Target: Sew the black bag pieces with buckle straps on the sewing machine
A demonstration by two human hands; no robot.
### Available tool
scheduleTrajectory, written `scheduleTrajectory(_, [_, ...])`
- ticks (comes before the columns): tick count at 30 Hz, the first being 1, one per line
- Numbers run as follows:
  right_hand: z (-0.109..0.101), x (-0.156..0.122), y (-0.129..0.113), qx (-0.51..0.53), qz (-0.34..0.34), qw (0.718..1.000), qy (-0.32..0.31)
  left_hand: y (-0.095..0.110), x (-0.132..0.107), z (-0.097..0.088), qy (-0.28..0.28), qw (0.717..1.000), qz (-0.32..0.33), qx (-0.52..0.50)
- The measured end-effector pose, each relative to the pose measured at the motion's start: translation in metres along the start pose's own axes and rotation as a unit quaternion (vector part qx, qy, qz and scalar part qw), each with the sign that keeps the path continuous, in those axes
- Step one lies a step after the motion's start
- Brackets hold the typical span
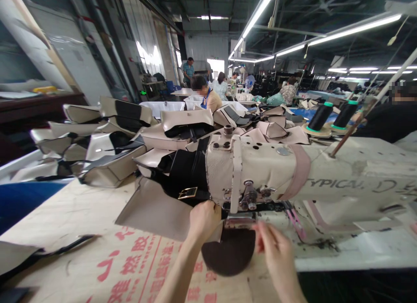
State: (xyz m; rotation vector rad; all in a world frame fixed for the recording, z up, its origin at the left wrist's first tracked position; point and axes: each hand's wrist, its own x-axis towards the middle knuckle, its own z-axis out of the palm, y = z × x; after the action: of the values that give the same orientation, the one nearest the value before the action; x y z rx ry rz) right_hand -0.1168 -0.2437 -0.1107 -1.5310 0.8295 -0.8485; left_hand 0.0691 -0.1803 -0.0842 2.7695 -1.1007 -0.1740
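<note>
Clearly, the dark rounded flap (230, 256) lies at the lower centre of the frame, between the left hand (205, 218) and the right hand (275, 246), just below the head of the cream sewing machine (260, 168). Its longer visible axis seems to run sideways across the counter (81, 212), and the right hand's fingertips look closer to it than the left's. From where I'm standing, the left hand is curled closed on the beige bag panel (156, 209), which stretches towards the left of the frame below a gold-coloured buckle (188, 193). The right hand's fingers are loosely extended beside the flap's right edge; blur hides whether they touch or pinch anything.
</note>
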Motion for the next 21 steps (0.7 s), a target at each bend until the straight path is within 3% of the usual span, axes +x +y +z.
scheduleTrajectory(1, [-0.032,0.0,0.001,-0.089,-0.092,0.988,0.087,0.0,0.0,0.0,-0.001,1.0,0.002,-0.001])
scheduleTrajectory(2, [-0.066,0.002,0.002,-0.181,-0.181,0.946,0.199,0.0,0.0,-0.001,-0.001,1.0,0.004,-0.002])
scheduleTrajectory(3, [-0.1,0.005,0.005,-0.267,-0.247,0.884,0.292,0.001,-0.001,-0.001,-0.001,1.0,0.005,-0.003])
scheduleTrajectory(4, [-0.134,0.01,0.008,-0.35,-0.296,0.824,0.333,0.001,-0.001,-0.002,-0.002,1.0,0.005,-0.004])
scheduleTrajectory(5, [-0.164,0.014,0.013,-0.421,-0.328,0.778,0.332,0.002,-0.002,-0.003,-0.004,1.0,0.005,-0.006])
scheduleTrajectory(8, [-0.221,0.022,0.031,-0.527,-0.364,0.73,0.237,0.004,-0.004,-0.006,-0.011,1.0,0.005,-0.008])
scheduleTrajectory(10, [-0.231,0.021,0.047,-0.544,-0.369,0.723,0.212,0.004,-0.005,-0.007,-0.014,1.0,0.007,-0.008])
scheduleTrajectory(15, [-0.225,0.01,0.081,-0.57,-0.39,0.696,0.194,0.003,-0.004,-0.004,-0.008,1.0,0.012,-0.004])
scheduleTrajectory(18, [-0.226,0.008,0.083,-0.585,-0.401,0.679,0.189,0.001,-0.005,-0.001,0.003,1.0,0.01,-0.002])
scheduleTrajectory(21, [-0.232,0.01,0.069,-0.585,-0.401,0.678,0.195,0.0,-0.007,0.0,0.015,1.0,0.005,-0.003])
